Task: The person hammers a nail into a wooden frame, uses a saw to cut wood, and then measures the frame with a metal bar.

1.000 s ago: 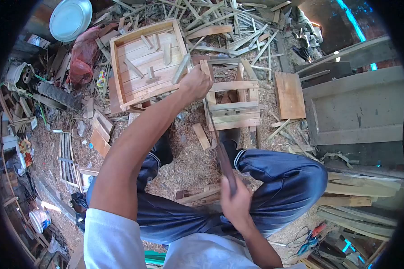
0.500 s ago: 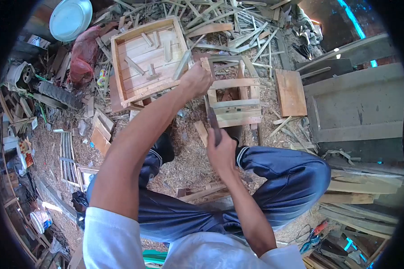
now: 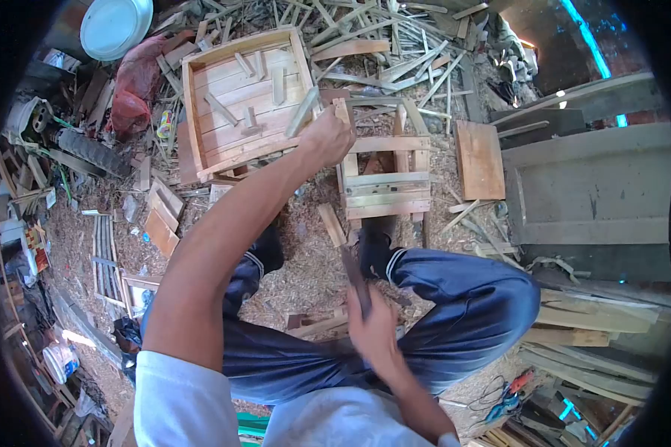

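Note:
A small slatted wooden frame (image 3: 389, 179) stands on the ground in front of me. My left hand (image 3: 328, 138) is closed around its upper left part, where a pale wood end (image 3: 341, 110) sticks out past the fingers. In my right hand (image 3: 374, 328), down between my knees, is a long, narrow, dark knife-like tool (image 3: 353, 272). Its tip points up and away from me, apart from the frame. A loose wood offcut (image 3: 332, 224) lies beyond that tip. Left of the frame is a shallow wooden tray (image 3: 192, 123) with several short wood pieces in it.
Sawdust and shavings cover the ground. A heap of thin wood strips (image 3: 417, 63) lies at the back. On the right are a flat board (image 3: 480, 160) and a large grey panel (image 3: 593, 186). A red plastic bag (image 3: 133, 93) and a white round lid (image 3: 115, 28) are at the left.
My right hand has drawn the dark tool back towards my body, away from the frame. My left hand stays on the frame, which has hardly moved.

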Motion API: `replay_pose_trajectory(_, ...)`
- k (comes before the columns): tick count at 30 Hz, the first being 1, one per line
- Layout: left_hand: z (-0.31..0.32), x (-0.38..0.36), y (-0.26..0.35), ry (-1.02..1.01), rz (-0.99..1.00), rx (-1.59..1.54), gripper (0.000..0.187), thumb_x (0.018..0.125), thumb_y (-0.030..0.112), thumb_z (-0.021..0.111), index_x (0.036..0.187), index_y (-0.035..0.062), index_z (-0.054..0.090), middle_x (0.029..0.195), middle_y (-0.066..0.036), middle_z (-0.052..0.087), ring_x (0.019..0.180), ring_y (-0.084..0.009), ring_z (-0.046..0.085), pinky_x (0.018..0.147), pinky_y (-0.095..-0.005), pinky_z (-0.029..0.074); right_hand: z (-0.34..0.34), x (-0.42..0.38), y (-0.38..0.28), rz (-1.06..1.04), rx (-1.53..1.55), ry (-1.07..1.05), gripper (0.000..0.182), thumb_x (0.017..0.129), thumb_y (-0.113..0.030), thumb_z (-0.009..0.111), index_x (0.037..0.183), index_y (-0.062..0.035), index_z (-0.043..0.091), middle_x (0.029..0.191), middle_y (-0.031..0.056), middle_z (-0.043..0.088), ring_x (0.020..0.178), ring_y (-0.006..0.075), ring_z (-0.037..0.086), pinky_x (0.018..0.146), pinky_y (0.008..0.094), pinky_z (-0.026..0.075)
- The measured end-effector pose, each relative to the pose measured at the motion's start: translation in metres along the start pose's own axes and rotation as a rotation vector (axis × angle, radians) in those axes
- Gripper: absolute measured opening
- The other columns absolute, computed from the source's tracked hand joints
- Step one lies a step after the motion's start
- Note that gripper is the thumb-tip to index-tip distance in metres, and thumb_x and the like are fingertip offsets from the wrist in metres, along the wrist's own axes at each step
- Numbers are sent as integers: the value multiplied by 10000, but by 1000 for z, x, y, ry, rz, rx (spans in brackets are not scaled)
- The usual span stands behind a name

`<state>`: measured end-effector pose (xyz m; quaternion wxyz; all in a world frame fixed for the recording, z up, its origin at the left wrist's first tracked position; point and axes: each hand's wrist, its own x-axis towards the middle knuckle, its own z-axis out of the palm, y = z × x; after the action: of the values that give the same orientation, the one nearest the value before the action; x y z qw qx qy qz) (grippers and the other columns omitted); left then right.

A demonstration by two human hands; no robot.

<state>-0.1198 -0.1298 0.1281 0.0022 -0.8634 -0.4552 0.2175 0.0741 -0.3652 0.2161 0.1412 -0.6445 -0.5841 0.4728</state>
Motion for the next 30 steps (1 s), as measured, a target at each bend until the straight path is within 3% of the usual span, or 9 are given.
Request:
replay_pose_trajectory(2, -2, -2, -8, 15, -6, 12, 218, 868, 207, 511, 876, 127, 713, 862, -56, 711, 826, -212, 671, 839, -380, 417, -23, -55, 24, 19, -94, 39, 250, 897, -225, 596, 855, 21, 616, 632, 208, 590, 593, 346, 629, 577, 387, 470)
replay_pose_trajectory(4, 2, -3, -3, 32, -23, -26, 209, 866, 206, 516, 859, 134, 712, 862, -56, 710, 823, -206, 670, 847, -380, 421, -37, -65, 34, 131, -295, -59, 270, 898, -266, 597, 859, 0, 607, 641, 209, 603, 613, 403, 618, 605, 472, 471)
replay_pose_trajectory(8, 6, -1, -3, 54, -44, -36, 199, 864, 213, 521, 830, 147, 705, 852, -40, 709, 813, -185, 669, 846, -376, 424, -53, -43, -2, 126, -142, -112, 234, 883, -209, 624, 786, -10, 550, 536, 163, 539, 503, 344, 601, 482, 408, 439)
replay_pose_trajectory(11, 3, 0, -6, 40, -29, 5, 192, 868, 221, 520, 859, 163, 703, 854, -31, 710, 820, -183, 670, 835, -373, 425, -46, -32, -18, -66, -96, -19, 216, 878, -184, 631, 787, -14, 535, 536, 158, 538, 491, 326, 608, 458, 385, 437)
replay_pose_trajectory(14, 4, 1, -6, 50, -51, 16, 185, 869, 231, 523, 871, 176, 701, 855, -25, 711, 827, -180, 672, 822, -374, 427, -40, -17, -28, -217, -111, 103, 228, 909, -185, 586, 804, 16, 568, 542, 126, 506, 449, 199, 524, 472, 335, 397)
replay_pose_trajectory(18, 7, 3, -5, 40, -51, 12, 191, 874, 232, 520, 887, 173, 701, 850, -18, 709, 839, -182, 672, 813, -373, 434, -43, -10, -14, -83, -101, 98, 241, 931, -196, 567, 825, 20, 588, 544, 93, 496, 456, 149, 482, 467, 318, 382)
replay_pose_trajectory(25, 2, -2, -1, 25, -53, -35, 207, 893, 222, 512, 894, 157, 709, 880, -24, 708, 875, -190, 668, 859, -405, 436, -17, 22, -8, -142, -101, 137, 261, 934, -209, 574, 834, 32, 588, 540, 92, 496, 473, 140, 488, 475, 328, 382)
replay_pose_trajectory(27, 0, -4, -1, 34, -44, -32, 218, 903, 224, 505, 894, 151, 710, 880, -26, 706, 876, -194, 668, 865, -412, 434, -8, 40, -11, -16, -151, 70, 255, 932, -199, 576, 849, 41, 598, 547, 99, 514, 489, 138, 516, 482, 325, 388)
replay_pose_trajectory(30, -2, -5, -1, -19, -47, -27, 219, 903, 228, 507, 892, 147, 710, 889, -28, 706, 881, -191, 667, 858, -409, 436, -25, 0, -24, -37, -156, 75, 245, 935, -199, 568, 863, 31, 612, 567, 118, 555, 492, 162, 549, 489, 327, 404)
